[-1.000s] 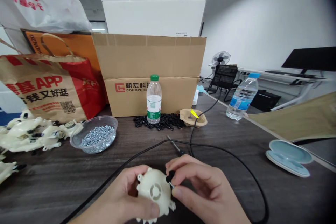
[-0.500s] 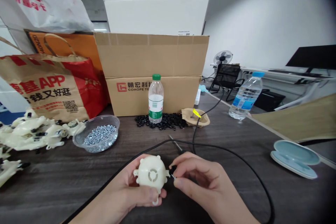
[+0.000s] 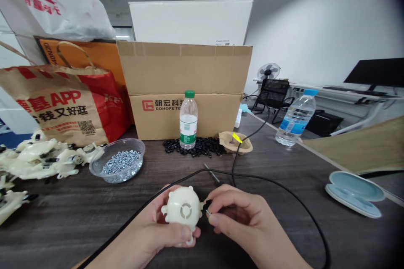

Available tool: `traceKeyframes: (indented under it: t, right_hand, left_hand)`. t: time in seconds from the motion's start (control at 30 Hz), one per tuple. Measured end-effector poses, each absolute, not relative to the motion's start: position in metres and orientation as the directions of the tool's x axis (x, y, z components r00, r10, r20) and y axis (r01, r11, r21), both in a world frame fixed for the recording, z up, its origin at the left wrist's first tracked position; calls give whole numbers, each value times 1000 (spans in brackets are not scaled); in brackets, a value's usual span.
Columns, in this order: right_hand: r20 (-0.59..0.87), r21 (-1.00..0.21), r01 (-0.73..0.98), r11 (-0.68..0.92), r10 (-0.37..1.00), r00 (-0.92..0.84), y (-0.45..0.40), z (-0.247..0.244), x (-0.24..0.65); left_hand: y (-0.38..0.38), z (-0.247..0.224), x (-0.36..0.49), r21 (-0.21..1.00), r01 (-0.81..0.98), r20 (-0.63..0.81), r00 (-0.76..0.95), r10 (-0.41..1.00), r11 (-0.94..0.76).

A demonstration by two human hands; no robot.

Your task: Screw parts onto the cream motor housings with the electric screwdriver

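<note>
A round cream plastic housing (image 3: 184, 205) with a slotted vent in its face is held in my left hand (image 3: 158, 229), the thumb across its lower part. At the housing's right side, my right hand (image 3: 243, 218) pinches a small silver screw (image 3: 208, 212) between thumb and index finger. A small black part (image 3: 206, 205) sits between those fingertips and the housing's right tab; whether it is fixed to the tab I cannot tell. Just beyond my right hand lies a screwdriver (image 3: 212, 173), its handle partly hidden by the fingers.
A bowl of screws (image 3: 116, 162) and cream housings (image 3: 41, 159) are at left. Black parts (image 3: 205, 146) surround a green-capped bottle (image 3: 188, 122) before a cardboard box (image 3: 186, 69). A black cable (image 3: 284, 189) crosses the table. An open pale-blue case (image 3: 353, 193) is at right.
The view has shifted slightly. Both hands keep nearly the same pose, with the screw and black part still at the housing's right side.
</note>
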State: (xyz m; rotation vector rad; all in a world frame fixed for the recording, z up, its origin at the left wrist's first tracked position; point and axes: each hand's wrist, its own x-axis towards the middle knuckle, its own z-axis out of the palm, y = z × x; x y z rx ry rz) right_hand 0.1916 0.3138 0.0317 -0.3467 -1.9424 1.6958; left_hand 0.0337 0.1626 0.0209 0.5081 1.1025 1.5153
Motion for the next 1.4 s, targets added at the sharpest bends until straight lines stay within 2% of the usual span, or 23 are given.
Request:
traceKeyframes:
  t: [0.23, 0.4, 0.57, 0.7, 0.83, 0.93, 1.1, 1.17, 1.3, 1.4]
  right_hand:
    - [288, -956, -201, 215, 538, -792, 313, 36, 194]
    - [306, -948, -202, 248, 523, -795, 313, 35, 195]
    - [357, -921, -213, 326, 488, -797, 311, 40, 195]
    - [448, -863, -233, 449, 465, -764, 308, 44, 198]
    - [588, -746, -341, 572, 325, -740, 306, 46, 204]
    - [612, -711, -421, 564, 200, -765, 304, 44, 206]
    - [627, -682, -481, 551, 101, -772, 300, 36, 201]
    - [642, -662, -487, 569, 96, -761, 300, 35, 199]
    - [586, -701, -397, 593, 162, -794, 300, 40, 200]
    - [597, -706, -410, 577, 173, -784, 301, 43, 202]
  left_hand:
    - [162, 14, 29, 800, -596, -227, -201, 953, 65]
    - [163, 10, 29, 798, -601, -209, -211, 955, 42]
    - [162, 12, 29, 805, -592, -202, -212, 956, 39]
    - [162, 18, 30, 820, -569, -221, -210, 952, 64]
    - [162, 24, 32, 847, -527, -204, -205, 957, 67]
    - [163, 25, 32, 873, -478, -221, -208, 953, 98]
    - [162, 22, 31, 908, -398, -224, -194, 955, 132]
    - [160, 24, 31, 904, -410, -225, -208, 952, 124]
    - [159, 28, 33, 873, -473, -232, -181, 956, 123]
    - [161, 23, 34, 855, -504, -241, -175, 955, 123]
